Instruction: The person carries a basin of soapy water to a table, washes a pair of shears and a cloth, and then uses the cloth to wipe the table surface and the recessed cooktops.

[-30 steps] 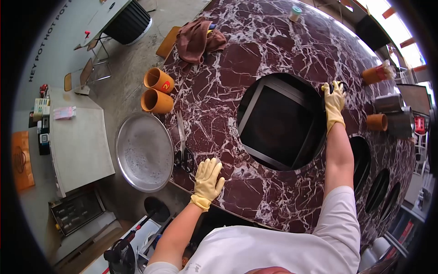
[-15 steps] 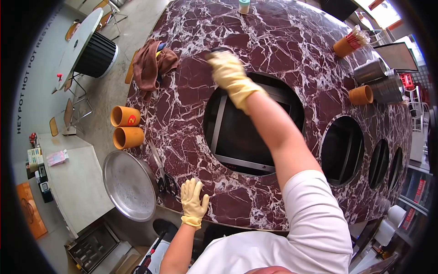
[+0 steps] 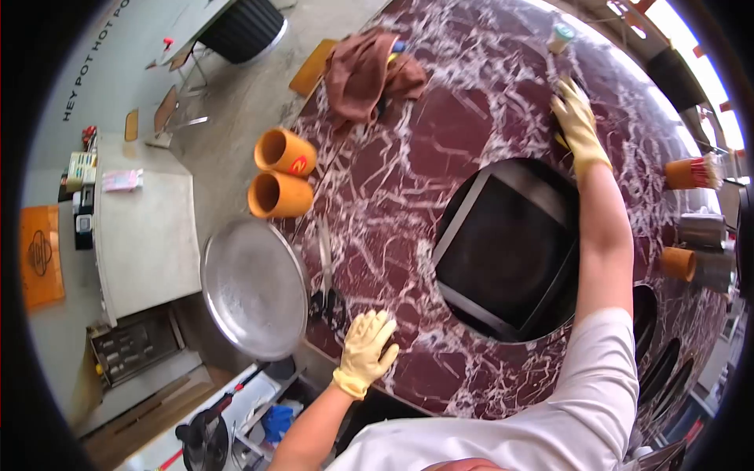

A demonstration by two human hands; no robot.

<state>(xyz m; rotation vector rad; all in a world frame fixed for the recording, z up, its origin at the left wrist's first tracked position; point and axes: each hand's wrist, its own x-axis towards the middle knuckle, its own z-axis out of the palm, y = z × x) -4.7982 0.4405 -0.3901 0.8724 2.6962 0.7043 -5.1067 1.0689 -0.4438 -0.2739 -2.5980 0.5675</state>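
Note:
My left hand (image 3: 366, 350), in a pale yellow rubber glove, lies flat with fingers spread on the near edge of the dark red marble table (image 3: 377, 271). Beside it are black-handled scissors or tongs (image 3: 327, 302). My right hand (image 3: 576, 124), gloved the same way, reaches to the far right part of the tabletop, above the large round opening (image 3: 510, 251). A dark edge and a bit of yellow show beside its fingers; what it holds is hard to make out. A small jar with a green lid (image 3: 560, 39) stands just beyond it.
A round metal tray (image 3: 257, 289) sits at the table's left edge, below two orange cups (image 3: 281, 194). A brown cloth (image 3: 361, 76) lies at the far left edge. At the right are a cup of sticks (image 3: 691, 173), metal containers (image 3: 701, 230) and more round openings.
My right hand has moved right across the far side of the table, past the large opening. The camera view has turned, so the tabletop objects appear shifted. My left hand still rests near the edge.

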